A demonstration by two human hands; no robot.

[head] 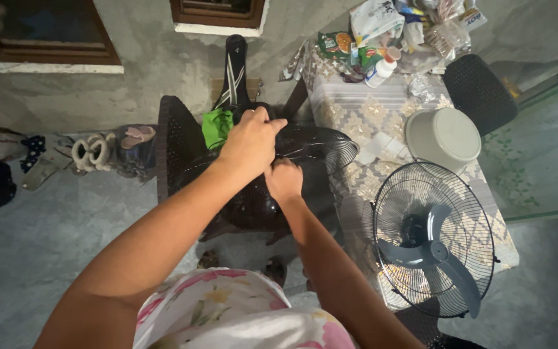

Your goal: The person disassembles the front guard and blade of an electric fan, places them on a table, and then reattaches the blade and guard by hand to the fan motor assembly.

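My left hand point(250, 143) is closed over the top of a black fan body point(305, 145), which rests on a dark brown plastic chair point(179, 145). A wire guard point(340, 154) sticks out from the body's right side. My right hand point(283, 181) is curled in a fist just below and to the right, gripping the same black body from the near side. What the fingers pinch is hidden. A second fan guard point(434, 239) with grey-blue blades lies flat on the table to the right, apart from both hands.
A table with a patterned cloth point(356, 103) holds an upturned white basin point(444, 139) and a heap of packets and bottles point(389, 39). A black chair point(479, 90) stands behind it. Shoes point(92, 152) line the wall at left. A green cloth point(214, 126) hangs on the chair.
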